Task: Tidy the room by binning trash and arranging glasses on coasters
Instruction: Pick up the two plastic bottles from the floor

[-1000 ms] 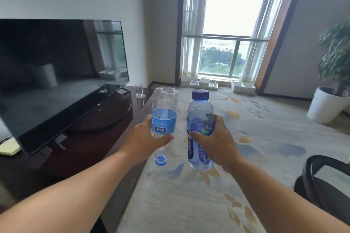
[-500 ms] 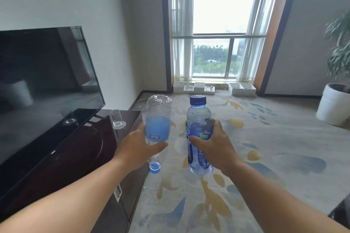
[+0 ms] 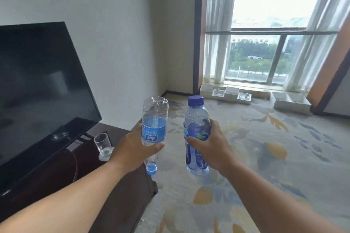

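The black television [image 3: 37,91] fills the left of my feed, standing on a dark wooden cabinet [image 3: 117,204], with the patterned carpet [image 3: 274,157] spreading right toward the window [image 3: 265,53]; in front of these I have both arms out and a bottle in each hand, held over the cabinet's end and the carpet, side by side and not touching; the left hand [image 3: 132,149] is wrapped round the blue-labelled bottle [image 3: 154,119] low on its body, thumb across the front, and its long axis runs near vertical with the base up and the blue cap [image 3: 151,168] pointing down at the floor; the right hand [image 3: 214,149] grips the purple-capped bottle [image 3: 196,117] round its middle, fingers curled behind and thumb in front, long axis also near vertical but cap up; beside my left wrist a small glass [image 3: 103,141] stands upright on a round coaster [image 3: 105,156] on the cabinet top, near the television's lower corner; against half a second ago, neither grip nor either bottle's direction has changed, but the view has swung: the white plant pot has left the right edge, the glass sits lower and closer to my left wrist, and the white boxes [image 3: 233,91] under the window look nearer
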Demonstrator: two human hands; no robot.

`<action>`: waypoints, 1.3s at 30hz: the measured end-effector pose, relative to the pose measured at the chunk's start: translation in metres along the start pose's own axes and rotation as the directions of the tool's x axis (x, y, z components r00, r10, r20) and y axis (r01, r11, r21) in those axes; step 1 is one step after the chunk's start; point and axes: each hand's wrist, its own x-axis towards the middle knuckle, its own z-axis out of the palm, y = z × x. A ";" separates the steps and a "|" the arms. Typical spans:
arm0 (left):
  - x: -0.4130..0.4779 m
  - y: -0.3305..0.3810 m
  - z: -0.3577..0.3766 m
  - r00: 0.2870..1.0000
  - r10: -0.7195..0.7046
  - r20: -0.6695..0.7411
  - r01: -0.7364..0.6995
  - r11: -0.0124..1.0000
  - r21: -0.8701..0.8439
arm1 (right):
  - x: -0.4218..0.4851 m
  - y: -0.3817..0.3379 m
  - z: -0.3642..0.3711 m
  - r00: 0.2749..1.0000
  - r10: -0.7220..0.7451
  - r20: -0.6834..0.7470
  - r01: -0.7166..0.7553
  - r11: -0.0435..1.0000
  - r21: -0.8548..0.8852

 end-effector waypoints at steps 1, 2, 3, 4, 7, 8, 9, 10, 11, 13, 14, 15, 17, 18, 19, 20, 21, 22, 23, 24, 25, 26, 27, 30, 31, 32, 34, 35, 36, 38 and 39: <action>0.019 0.001 0.003 1.000 -0.017 -0.002 0.017 1.000 0.002 | 0.021 0.000 -0.001 1.000 0.003 0.021 -0.003 1.000 0.010; 0.038 0.000 0.007 0.999 -0.037 -0.003 0.037 0.999 0.004 | 0.041 0.001 -0.001 0.999 0.006 0.041 -0.007 1.000 0.018; 0.057 -0.001 0.010 0.999 -0.053 -0.008 0.053 0.999 0.002 | 0.061 0.004 -0.001 0.998 0.007 0.055 -0.008 1.000 0.028; 0.077 -0.004 0.015 0.997 -0.069 -0.014 0.069 0.998 -0.006 | 0.081 0.007 0.000 0.998 0.006 0.067 -0.008 0.999 0.037; 0.131 -0.014 0.029 0.994 -0.111 -0.021 0.110 0.993 -0.041 | 0.142 0.018 0.008 0.995 0.001 0.096 -0.004 1.000 0.027; 0.150 -0.019 0.033 0.992 -0.124 -0.021 0.123 0.991 -0.044 | 0.162 0.022 0.013 0.994 0.003 0.106 -0.005 1.000 0.018; 0.170 -0.025 0.037 0.990 -0.136 -0.025 0.134 0.990 -0.045 | 0.183 0.025 0.017 0.994 0.003 0.114 -0.005 1.000 0.011; 0.191 -0.033 0.041 0.988 -0.149 -0.033 0.148 0.988 -0.046 | 0.205 0.027 0.023 0.993 0.004 0.122 -0.004 1.000 0.004; 0.213 -0.042 0.044 0.985 -0.167 -0.044 0.165 0.985 -0.048 | 0.227 0.030 0.029 0.991 0.007 0.133 -0.008 1.000 0.001; 0.259 -0.060 0.046 0.976 -0.211 -0.055 0.208 0.976 -0.057 | 0.273 0.034 0.041 0.987 0.020 0.157 -0.020 1.000 -0.003; 0.280 -0.068 0.047 0.970 -0.237 -0.059 0.234 0.970 -0.065 | 0.295 0.035 0.047 0.986 0.024 0.168 -0.022 1.000 -0.010; 0.300 -0.075 0.047 0.962 -0.263 -0.069 0.258 0.963 -0.077 | 0.318 0.035 0.053 0.983 0.022 0.181 -0.018 1.000 -0.023; 0.335 -0.090 0.045 0.949 -0.304 -0.086 0.295 0.950 -0.097 | 0.363 0.033 0.065 0.978 0.026 0.209 -0.019 0.999 -0.036; 0.352 -0.097 0.043 0.943 -0.321 -0.091 0.312 0.945 -0.100 | 0.384 0.033 0.073 0.973 0.027 0.228 -0.020 0.999 -0.033; 0.367 -0.104 0.042 0.936 -0.339 -0.092 0.330 0.939 -0.098 | 0.404 0.032 0.082 0.968 0.025 0.249 -0.019 0.999 -0.027; 0.381 -0.112 0.040 0.928 -0.360 -0.097 0.351 0.931 -0.097 | 0.423 0.032 0.091 0.963 0.025 0.269 -0.018 0.999 -0.029; 0.396 -0.120 0.039 0.918 -0.383 -0.108 0.373 0.922 -0.102 | 0.442 0.033 0.101 0.958 0.024 0.287 -0.015 0.999 -0.035; 0.410 -0.127 0.039 0.906 -0.405 -0.126 0.393 0.913 -0.107 | 0.462 0.034 0.111 0.951 0.020 0.308 -0.008 0.999 -0.038; 0.424 -0.135 0.038 0.893 -0.426 -0.146 0.412 0.904 -0.115 | 0.482 0.035 0.122 0.943 0.016 0.333 -0.004 0.999 -0.035; 0.437 -0.142 0.038 0.880 -0.447 -0.164 0.430 0.894 -0.127 | 0.501 0.036 0.134 0.933 0.009 0.361 0.003 0.999 -0.033; 0.451 -0.150 0.039 0.864 -0.470 -0.179 0.449 0.882 -0.143 | 0.522 0.039 0.146 0.921 0.003 0.389 0.011 0.999 -0.035; 0.463 -0.158 0.040 0.847 -0.496 -0.192 0.472 0.868 -0.157 | 0.542 0.042 0.159 0.910 -0.001 0.415 0.019 0.999 -0.038; 0.475 -0.167 0.042 0.827 -0.523 -0.206 0.496 0.852 -0.170 | 0.562 0.045 0.172 0.897 -0.007 0.441 0.026 0.999 -0.036; 0.511 -0.192 0.049 0.749 -0.608 -0.263 0.573 0.794 -0.202 | 0.621 0.056 0.215 0.845 -0.036 0.533 0.058 0.998 -0.025; 0.521 -0.199 0.051 0.719 -0.634 -0.285 0.597 0.773 -0.213 | 0.638 0.059 0.228 0.824 -0.041 0.565 0.064 0.998 -0.020; 0.532 -0.207 0.053 0.691 -0.657 -0.302 0.617 0.754 -0.226 | 0.655 0.061 0.241 0.801 -0.042 0.598 0.066 0.998 -0.018; 0.552 -0.219 0.055 0.650 -0.690 -0.318 0.644 0.722 -0.251 | 0.684 0.065 0.266 0.754 -0.039 0.656 0.078 0.997 -0.029; 0.560 -0.225 0.056 0.633 -0.705 -0.321 0.654 0.708 -0.267 | 0.697 0.067 0.278 0.731 -0.039 0.681 0.085 0.996 -0.034; 0.568 -0.231 0.056 0.617 -0.718 -0.322 0.660 0.695 -0.285 | 0.708 0.068 0.291 0.711 -0.042 0.702 0.094 0.995 -0.036; 0.581 -0.244 0.055 0.579 -0.750 -0.320 0.679 0.661 -0.319 | 0.728 0.069 0.318 0.677 -0.050 0.735 0.126 0.991 -0.048; 0.586 -0.251 0.055 0.563 -0.764 -0.316 0.685 0.645 -0.338 | 0.736 0.069 0.333 0.655 -0.050 0.754 0.136 0.989 -0.052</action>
